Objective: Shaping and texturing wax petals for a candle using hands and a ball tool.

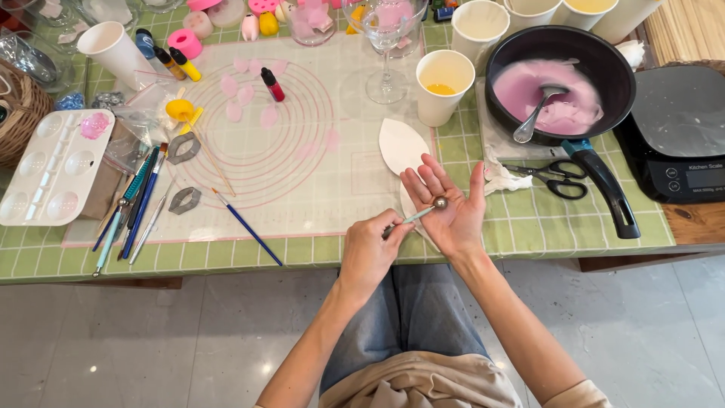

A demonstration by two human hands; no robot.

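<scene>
My right hand (447,208) lies palm up over the table's front edge, fingers spread. My left hand (368,253) grips a ball-tipped modelling tool (423,211), and its metal ball rests on my right palm. Whether a thin piece lies under the ball, I cannot tell. Just beyond my fingers a white leaf-shaped piece (400,143) lies on the translucent ringed mat (302,189). Several pale pink petals (240,97) are scattered on the mat's upper left.
A black pan (615,68) with pink paste and a spoon (536,113) stands at the right, beside scissors (555,177) and a kitchen scale (680,128). Paper cups (444,85), a wine glass (387,53), small colour bottles (272,83), brushes (140,204), metal cutters (183,147) and a white palette (57,166) crowd the green-checked table (544,227).
</scene>
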